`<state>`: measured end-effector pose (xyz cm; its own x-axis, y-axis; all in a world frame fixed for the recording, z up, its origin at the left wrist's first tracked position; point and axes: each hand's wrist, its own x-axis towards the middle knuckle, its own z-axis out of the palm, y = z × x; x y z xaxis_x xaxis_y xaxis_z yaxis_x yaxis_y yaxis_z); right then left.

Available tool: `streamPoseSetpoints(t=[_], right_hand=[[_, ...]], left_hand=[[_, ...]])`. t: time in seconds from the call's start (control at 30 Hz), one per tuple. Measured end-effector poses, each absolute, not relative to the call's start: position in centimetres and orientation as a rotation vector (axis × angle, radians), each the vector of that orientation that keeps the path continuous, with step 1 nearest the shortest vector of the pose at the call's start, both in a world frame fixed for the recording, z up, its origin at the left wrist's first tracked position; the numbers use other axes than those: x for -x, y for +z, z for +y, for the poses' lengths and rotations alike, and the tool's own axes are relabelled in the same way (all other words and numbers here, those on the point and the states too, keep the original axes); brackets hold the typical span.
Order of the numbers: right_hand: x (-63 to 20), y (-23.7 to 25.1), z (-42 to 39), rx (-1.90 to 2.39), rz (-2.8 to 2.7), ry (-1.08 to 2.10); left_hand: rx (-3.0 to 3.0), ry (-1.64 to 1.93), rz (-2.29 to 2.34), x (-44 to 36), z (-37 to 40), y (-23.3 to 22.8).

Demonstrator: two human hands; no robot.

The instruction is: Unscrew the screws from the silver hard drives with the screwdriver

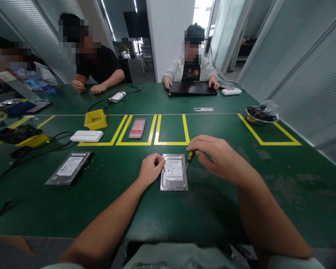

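A silver hard drive (173, 173) with a white label lies flat on the green table in front of me. My left hand (152, 167) is closed on its left edge, thumb and fingers pinching the side. In my right hand (217, 155) is a screwdriver (190, 157) with a yellow and black handle. Its thin shaft slants down, and the tip meets the drive's right edge. Whether a screw sits under the tip is too small to tell.
Another hard drive (70, 168) lies to the left. Beyond are a white power strip (86, 136), a yellow bin (95, 119), a pink packet (137, 128) and a metal bowl (261, 118) of dark parts. Across the table, one person holds a black laptop-like panel (193, 88); others sit at left.
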<state>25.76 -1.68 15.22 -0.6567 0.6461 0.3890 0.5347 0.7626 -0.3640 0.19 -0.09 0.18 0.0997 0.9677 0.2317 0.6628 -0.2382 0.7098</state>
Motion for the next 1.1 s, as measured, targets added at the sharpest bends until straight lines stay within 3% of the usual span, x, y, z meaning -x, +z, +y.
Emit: streamPoseSetpoints(t=[0.5, 0.87, 1.1], right_hand=[[-25.96, 15.07, -1.52, 0.947, -2.451, 0.3], [-26.2, 15.25, -1.59, 0.991, -2.554, 0.052], [-26.14, 15.85, -2.07, 1.058, -2.568, 0.132]], left_hand=[[-1.942, 0.946, 1.598, -0.21, -0.07, 0.06], [-1.942, 0.972, 1.585, -0.27, -0.06, 0.1], [-1.94, 0.963, 1.58, -0.25, -0.11, 0.06]])
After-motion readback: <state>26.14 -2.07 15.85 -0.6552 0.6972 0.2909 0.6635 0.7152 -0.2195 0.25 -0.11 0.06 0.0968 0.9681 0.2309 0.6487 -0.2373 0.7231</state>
